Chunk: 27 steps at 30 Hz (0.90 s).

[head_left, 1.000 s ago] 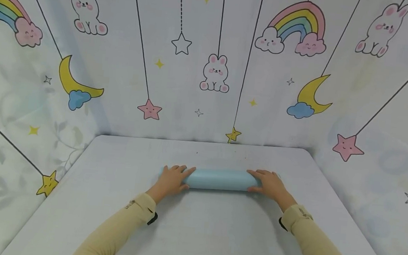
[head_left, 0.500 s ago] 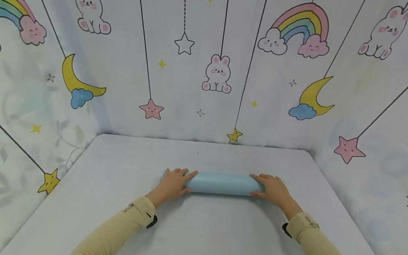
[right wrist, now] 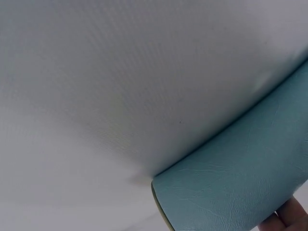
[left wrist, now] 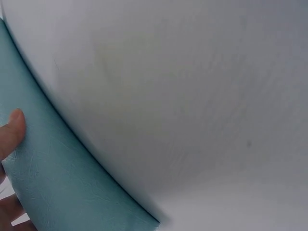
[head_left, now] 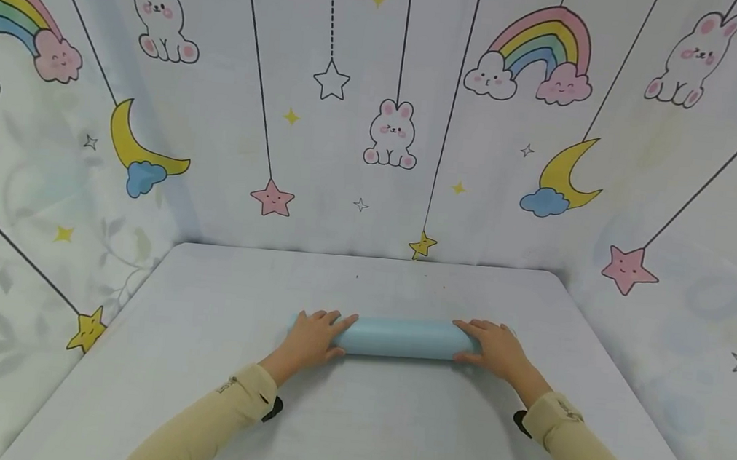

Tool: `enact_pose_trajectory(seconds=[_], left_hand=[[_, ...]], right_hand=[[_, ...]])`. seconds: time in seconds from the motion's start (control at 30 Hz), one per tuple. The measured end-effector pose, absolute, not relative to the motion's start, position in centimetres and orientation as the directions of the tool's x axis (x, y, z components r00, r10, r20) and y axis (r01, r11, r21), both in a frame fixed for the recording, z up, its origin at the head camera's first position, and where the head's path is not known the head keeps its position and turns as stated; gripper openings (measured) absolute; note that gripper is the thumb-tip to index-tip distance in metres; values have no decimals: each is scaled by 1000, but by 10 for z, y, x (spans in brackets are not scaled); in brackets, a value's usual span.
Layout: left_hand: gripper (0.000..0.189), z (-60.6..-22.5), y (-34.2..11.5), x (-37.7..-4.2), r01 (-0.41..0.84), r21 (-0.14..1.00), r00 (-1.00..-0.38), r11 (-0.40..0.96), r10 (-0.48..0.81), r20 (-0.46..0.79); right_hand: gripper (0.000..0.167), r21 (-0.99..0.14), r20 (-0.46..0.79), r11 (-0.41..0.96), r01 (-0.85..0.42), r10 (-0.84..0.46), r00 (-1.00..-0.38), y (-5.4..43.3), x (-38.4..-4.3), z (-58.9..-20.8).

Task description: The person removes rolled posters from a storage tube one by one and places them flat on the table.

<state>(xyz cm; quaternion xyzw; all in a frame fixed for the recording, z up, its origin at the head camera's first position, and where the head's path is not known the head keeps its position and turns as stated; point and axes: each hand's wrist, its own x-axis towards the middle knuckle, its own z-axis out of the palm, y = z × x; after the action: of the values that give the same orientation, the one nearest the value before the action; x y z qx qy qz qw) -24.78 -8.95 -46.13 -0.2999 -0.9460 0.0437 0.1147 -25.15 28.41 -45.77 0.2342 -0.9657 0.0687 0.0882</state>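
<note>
White surface (head_left: pixel 390 429) bears a light-blue rolled mat (head_left: pixel 405 338), lying crosswise between left hand (head_left: pixel 310 339) and right hand (head_left: pixel 496 351) (neither nearer), whose fingers and thumbs grip its opposite ends.

A person's left grip (left wrist: pixel 10 137), a bare hand cropped by the left edge of the left wrist view, holds a teal roll (left wrist: pixel 62 154), one fingertip (left wrist: pixel 16 122) resting on its finely creased face while further fingers (left wrist: pixel 9 208) show past its border at lower left. The roll slants from upper left down to the bottom, its long edge running to a pointed corner. A narrow shadow (left wrist: pixel 165 219) lines that edge on the pale surface (left wrist: pixel 192 106), which spreads across the right and bears a faint dark speck (left wrist: pixel 249 143).
</note>
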Motion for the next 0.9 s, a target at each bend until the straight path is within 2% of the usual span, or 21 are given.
enact_pose_trajectory(seconds=[0.9], left_hand=[[66,-467,-86,-232,567,-134,-779,813,582,232]], right_hand=[[69,-94,205,879,-467,-442,-873,286,-234,-453]])
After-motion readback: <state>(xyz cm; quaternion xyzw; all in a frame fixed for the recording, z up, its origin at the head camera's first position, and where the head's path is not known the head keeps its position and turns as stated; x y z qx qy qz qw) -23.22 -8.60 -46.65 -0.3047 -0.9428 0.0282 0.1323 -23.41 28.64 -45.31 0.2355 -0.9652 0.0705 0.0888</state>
